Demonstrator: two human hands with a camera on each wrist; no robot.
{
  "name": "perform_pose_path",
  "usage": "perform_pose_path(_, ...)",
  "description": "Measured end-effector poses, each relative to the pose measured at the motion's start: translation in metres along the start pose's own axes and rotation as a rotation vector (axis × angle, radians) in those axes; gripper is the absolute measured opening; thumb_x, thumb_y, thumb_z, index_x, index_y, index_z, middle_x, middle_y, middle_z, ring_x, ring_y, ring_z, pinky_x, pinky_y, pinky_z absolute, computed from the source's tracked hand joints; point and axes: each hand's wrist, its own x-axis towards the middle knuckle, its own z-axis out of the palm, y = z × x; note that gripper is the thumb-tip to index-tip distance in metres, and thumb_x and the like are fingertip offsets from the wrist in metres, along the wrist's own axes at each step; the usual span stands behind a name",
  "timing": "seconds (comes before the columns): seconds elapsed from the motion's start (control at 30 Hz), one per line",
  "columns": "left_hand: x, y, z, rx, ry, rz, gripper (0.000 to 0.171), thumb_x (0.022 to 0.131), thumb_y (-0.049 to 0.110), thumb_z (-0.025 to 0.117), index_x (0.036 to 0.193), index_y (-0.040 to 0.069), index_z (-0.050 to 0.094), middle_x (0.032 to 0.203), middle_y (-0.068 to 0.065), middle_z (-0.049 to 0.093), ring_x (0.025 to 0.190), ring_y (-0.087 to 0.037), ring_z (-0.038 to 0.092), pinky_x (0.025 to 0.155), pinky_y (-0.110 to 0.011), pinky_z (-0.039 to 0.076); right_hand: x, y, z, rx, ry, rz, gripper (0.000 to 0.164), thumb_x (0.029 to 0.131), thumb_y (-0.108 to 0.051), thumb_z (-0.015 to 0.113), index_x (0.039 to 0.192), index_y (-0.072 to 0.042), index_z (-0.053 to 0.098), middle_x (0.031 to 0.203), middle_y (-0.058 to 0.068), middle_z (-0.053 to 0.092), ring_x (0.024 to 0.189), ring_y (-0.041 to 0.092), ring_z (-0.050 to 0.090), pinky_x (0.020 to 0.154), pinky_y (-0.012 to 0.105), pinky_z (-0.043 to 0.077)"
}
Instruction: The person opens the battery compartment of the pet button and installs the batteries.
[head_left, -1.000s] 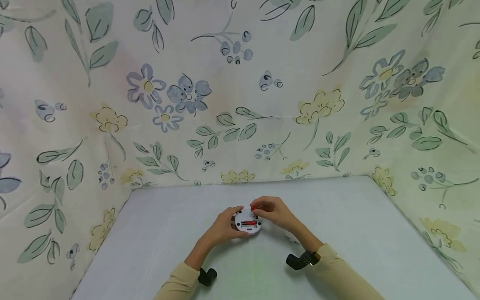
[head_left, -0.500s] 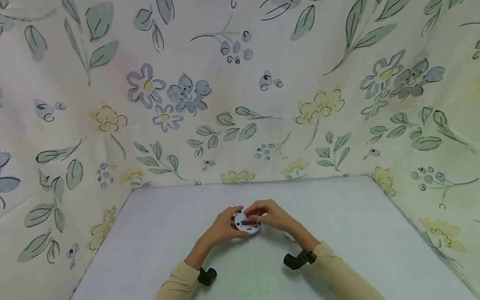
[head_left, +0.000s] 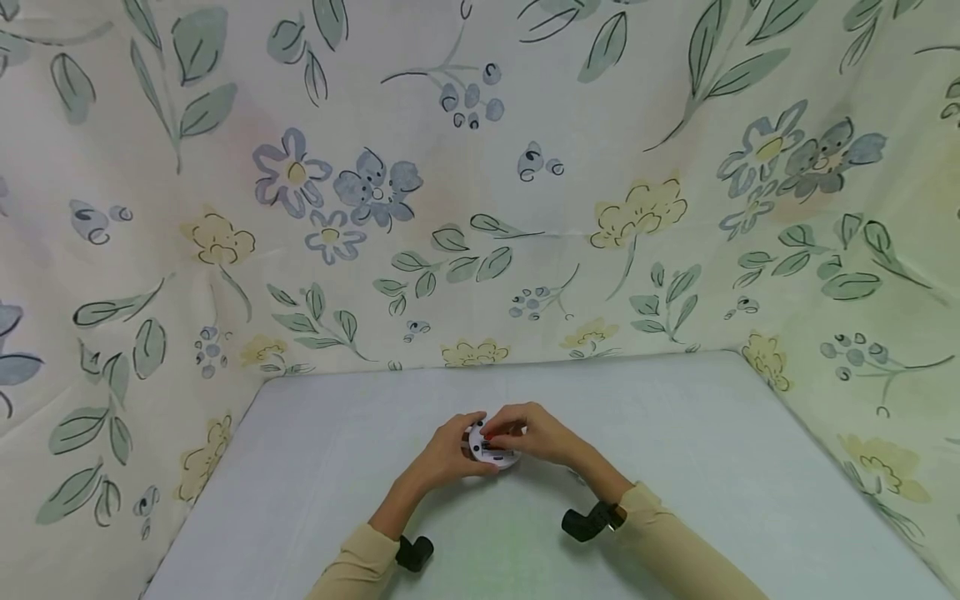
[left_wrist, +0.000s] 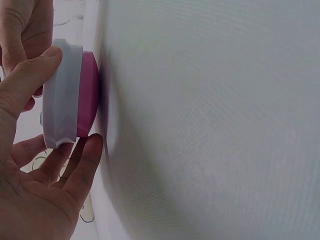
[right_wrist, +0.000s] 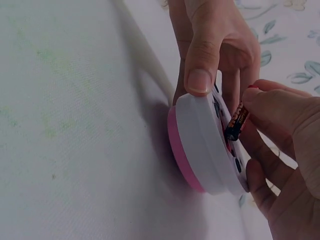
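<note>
I'm holding a round white device point(head_left: 491, 446) with a pink underside point(right_wrist: 176, 145), its pink face lying down on the table, near the middle, toward 6 o'clock. Its back is facing up, showing an open slot. 1 red battery point(right_wrist: 236, 122) is tilting into that slot, its dark end touching the device.

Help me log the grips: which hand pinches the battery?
The right hand pinches the battery; the left hand only grips the round device's rim.
</note>
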Motion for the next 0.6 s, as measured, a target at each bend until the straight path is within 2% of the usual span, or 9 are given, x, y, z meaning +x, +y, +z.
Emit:
perform_pose_path(0.23, 0.0, 0.0, 0.0, -0.006, 0.006, 0.002, 0.086, 0.08, 0.027, 0.09, 0.147, -0.003, 0.046, 0.14, -0.02, 0.051, 0.113, -0.026, 0.057, 0.09, -0.04, 0.052, 0.0, -0.013, 0.0, 0.012, -0.016, -0.064, 0.019, 0.091, 0.01, 0.07, 0.109, 0.008, 0.072, 0.1, 0.02, 0.07, 0.083, 0.03, 0.06, 0.072, 0.035, 0.055)
perform_pose_path(0.47, -0.001, 0.0, 0.0, -0.017, 0.006, 0.003, 0.086, 0.08, 0.026, 0.09, 0.147, -0.004, 0.046, 0.141, -0.021, 0.051, 0.113, -0.028, 0.058, 0.091, -0.042, 0.053, 0.002, 0.018, 0.009, 0.027, -0.011, -0.025, 0.019, 0.09, 0.006, 0.073, 0.109, 0.004, 0.074, 0.103, 0.015, 0.072, 0.09, 0.027, 0.064, 0.077, 0.042, 0.057)
perform_pose_path(0.6, 0.0, 0.0, 0.0, -0.022, 0.003, 0.006, 0.086, 0.081, 0.026, 0.09, 0.147, -0.004, 0.045, 0.142, -0.022, 0.05, 0.114, -0.029, 0.058, 0.092, -0.043, 0.052, 0.001, 0.024, 0.008, 0.034, -0.012, -0.03, 0.019, 0.091, 0.0, 0.075, 0.11, 0.0, 0.075, 0.104, 0.009, 0.073, 0.092, 0.02, 0.066, 0.078, 0.038, 0.057)
